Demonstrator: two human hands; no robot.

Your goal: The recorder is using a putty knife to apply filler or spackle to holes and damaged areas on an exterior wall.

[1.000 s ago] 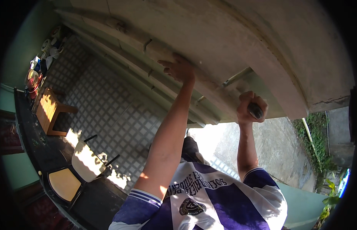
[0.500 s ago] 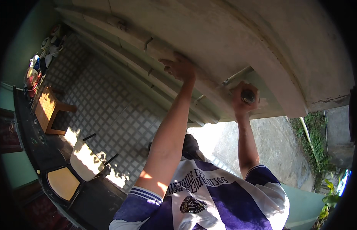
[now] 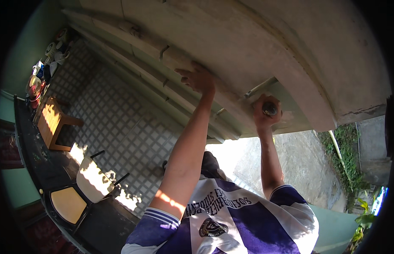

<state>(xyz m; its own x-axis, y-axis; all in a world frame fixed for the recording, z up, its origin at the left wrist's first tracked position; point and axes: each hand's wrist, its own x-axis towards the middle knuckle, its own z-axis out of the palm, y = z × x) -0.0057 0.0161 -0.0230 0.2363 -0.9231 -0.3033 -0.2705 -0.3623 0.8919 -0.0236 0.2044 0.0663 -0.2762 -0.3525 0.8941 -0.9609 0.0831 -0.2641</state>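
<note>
My left hand [image 3: 198,78] is raised to a pale concrete beam [image 3: 152,44] on the overhead surface, fingers apart and resting against it, holding nothing. To its right, my right hand [image 3: 262,118] is closed round a tool with a dark rounded handle end [image 3: 269,109], held up at the beam near a recessed greenish panel [image 3: 292,103]. The tool's working end is hidden behind my hand. Short slots or bars [image 3: 260,86] cross between the beams.
Below are a tiled floor [image 3: 121,110], a wooden stool [image 3: 53,120], pale chairs [image 3: 89,182], a black ledge [image 3: 99,222] and piled items [image 3: 36,84] at far left. A concrete path [image 3: 298,165] with plants [image 3: 345,161] lies beyond at right.
My right hand with the tool has moved up and slightly left along the beam, mostly in the first half second. My left hand stays about where it was.
</note>
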